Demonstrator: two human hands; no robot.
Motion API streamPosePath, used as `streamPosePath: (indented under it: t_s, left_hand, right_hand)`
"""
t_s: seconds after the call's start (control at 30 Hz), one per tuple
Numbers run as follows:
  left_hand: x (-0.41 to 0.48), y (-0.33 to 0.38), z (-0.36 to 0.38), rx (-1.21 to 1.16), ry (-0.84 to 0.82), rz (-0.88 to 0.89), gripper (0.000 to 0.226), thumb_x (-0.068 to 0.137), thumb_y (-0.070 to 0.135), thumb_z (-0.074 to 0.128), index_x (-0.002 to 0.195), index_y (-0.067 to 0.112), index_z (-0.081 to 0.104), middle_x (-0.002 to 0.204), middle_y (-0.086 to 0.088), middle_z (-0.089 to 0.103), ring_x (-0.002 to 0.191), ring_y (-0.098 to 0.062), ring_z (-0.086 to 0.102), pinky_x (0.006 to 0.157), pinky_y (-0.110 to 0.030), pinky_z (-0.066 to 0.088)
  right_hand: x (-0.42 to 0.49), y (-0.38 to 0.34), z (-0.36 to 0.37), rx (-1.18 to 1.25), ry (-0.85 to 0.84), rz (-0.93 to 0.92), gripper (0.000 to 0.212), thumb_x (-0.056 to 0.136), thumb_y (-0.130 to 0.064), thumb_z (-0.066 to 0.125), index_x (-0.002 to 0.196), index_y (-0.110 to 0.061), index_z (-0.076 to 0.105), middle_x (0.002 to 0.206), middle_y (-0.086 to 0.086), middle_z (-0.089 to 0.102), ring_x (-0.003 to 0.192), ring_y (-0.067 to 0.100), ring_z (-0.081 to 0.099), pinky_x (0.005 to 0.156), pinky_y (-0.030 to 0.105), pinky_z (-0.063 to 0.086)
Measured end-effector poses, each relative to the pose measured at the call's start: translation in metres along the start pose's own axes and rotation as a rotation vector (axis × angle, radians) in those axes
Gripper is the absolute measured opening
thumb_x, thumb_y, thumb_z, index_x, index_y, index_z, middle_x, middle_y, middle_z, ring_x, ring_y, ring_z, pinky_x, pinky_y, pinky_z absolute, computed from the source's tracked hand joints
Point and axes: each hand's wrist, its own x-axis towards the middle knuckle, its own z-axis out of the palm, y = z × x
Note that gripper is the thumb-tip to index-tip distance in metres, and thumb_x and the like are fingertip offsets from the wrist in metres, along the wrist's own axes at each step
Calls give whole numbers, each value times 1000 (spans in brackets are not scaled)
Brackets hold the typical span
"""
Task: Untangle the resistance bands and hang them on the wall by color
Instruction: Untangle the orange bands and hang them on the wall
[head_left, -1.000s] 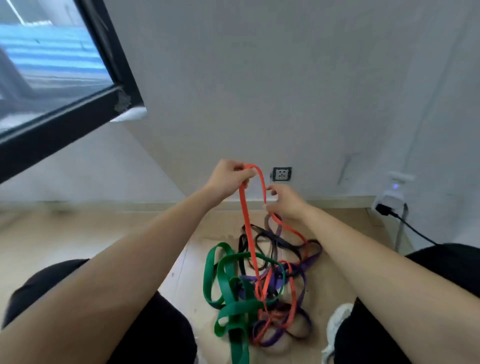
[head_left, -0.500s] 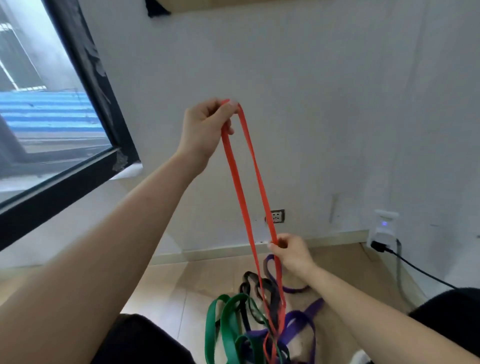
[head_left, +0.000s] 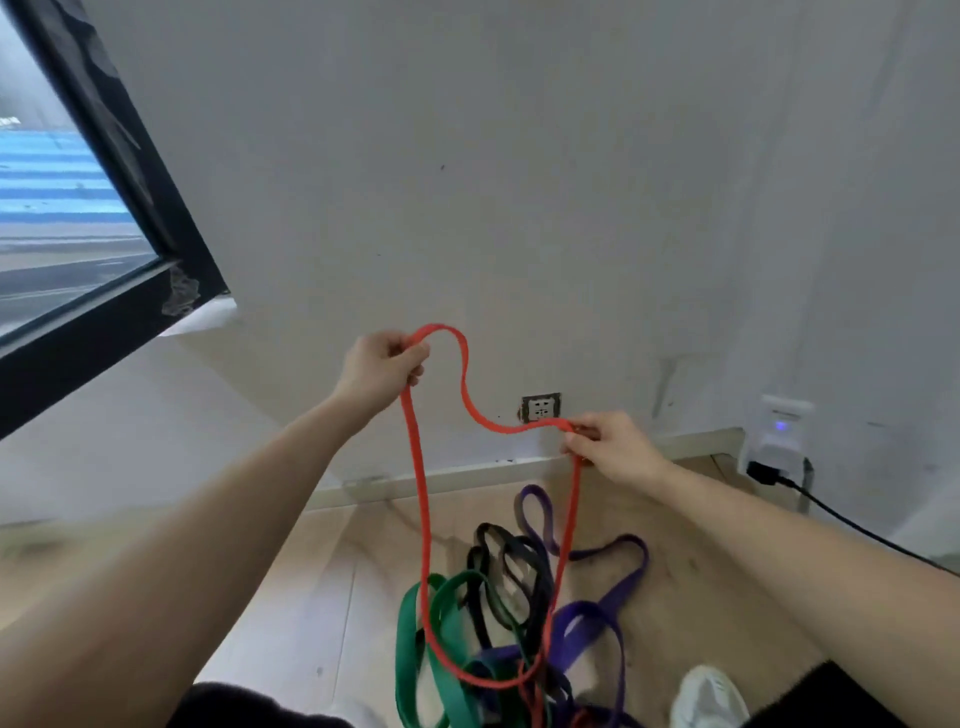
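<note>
A thin orange-red band (head_left: 422, 519) hangs as an open loop in front of the wall. My left hand (head_left: 382, 370) grips its top end at centre; my right hand (head_left: 608, 447) pinches it lower to the right, with a slack curve sagging between them. The loop's bottom drapes over a pile on the floor: a wide green band (head_left: 415, 654), a black band (head_left: 498, 566) and a purple band (head_left: 608, 592), still wound through one another.
The grey wall carries a socket (head_left: 541, 408) behind the band. A white plugged-in device (head_left: 774, 436) with a black cable (head_left: 852, 525) sits at the right. A black-framed window (head_left: 130, 171) fills the left. My white shoe (head_left: 709, 696) rests by the pile.
My left hand has come down from high up, and my right hand has risen and moved right, spreading the orange-red band into a wider loop.
</note>
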Motion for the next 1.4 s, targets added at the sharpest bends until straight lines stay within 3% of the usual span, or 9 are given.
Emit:
streamPosePath:
  t_s: [0.13,0.23,0.37,0.47,0.6,0.73,0.93,1.13,1.4]
  left_hand:
    - [23,-67,22,534,-335,-60,28,96,34,64,77,15,73,83,-10,75,85,-32,71,79,-43,56]
    - [34,-100,39,838,-483,-82,28,98,40,58,102,18,74,98,-5,73,96,-28,66,81,-35,51]
    - [27,-140,66,904,-750,-160,49,97,45,59,140,23,59,136,-4,65,126,-25,59,103,-34,47]
    - [12,-142,80,746,-880,-137,38,95,34,64,131,21,67,127,-2,69,120,-22,62,94,-26,45]
    - [-3,-119,87,640,-834,-63,35,97,29,64,130,19,66,121,0,67,117,-19,61,91,-25,44]
    - [-29,-68,80,518,-759,26,34,97,26,66,129,16,67,113,3,67,111,-16,64,95,-24,47]
    - [-67,7,62,145,-313,92,24,83,24,78,105,19,69,100,3,73,91,-16,70,89,-37,57]
    - [-85,44,66,-124,-176,54,55,73,27,87,114,20,51,111,-3,58,100,-23,65,81,-37,58]
    - [-82,46,106,-266,-488,129,63,72,51,80,127,27,61,123,3,68,113,-12,66,101,-35,54]
  right_hand:
    - [43,-44,-34,-61,-295,94,20,101,-10,54,111,-3,70,93,9,77,88,19,73,86,34,55]
    - [70,-62,-45,-74,-575,183,24,102,-10,51,114,-1,69,91,11,77,88,19,73,88,35,54]
    - [90,-64,-43,-39,-655,221,27,103,-12,48,112,1,70,73,6,67,72,17,64,76,31,54]
    - [93,-54,-35,-106,-572,261,29,102,-16,49,100,-2,74,60,1,53,58,15,51,63,27,46]
    - [71,-46,-26,-239,-588,285,31,103,-17,47,96,-4,75,57,-1,51,54,13,48,59,25,42]
    - [35,-73,-35,-86,-509,164,30,105,-15,44,110,1,69,75,5,66,76,19,61,80,34,50]
    - [-2,-118,-47,70,-447,-51,31,106,-19,43,110,0,68,93,12,73,98,29,69,106,57,46]
    - [-17,-151,-67,-75,-363,-237,25,98,-27,59,97,-7,74,98,11,75,99,24,70,99,48,50]
    - [-11,-145,-88,-75,-224,-323,20,88,-23,75,91,-4,71,74,-1,65,66,7,55,62,25,42]
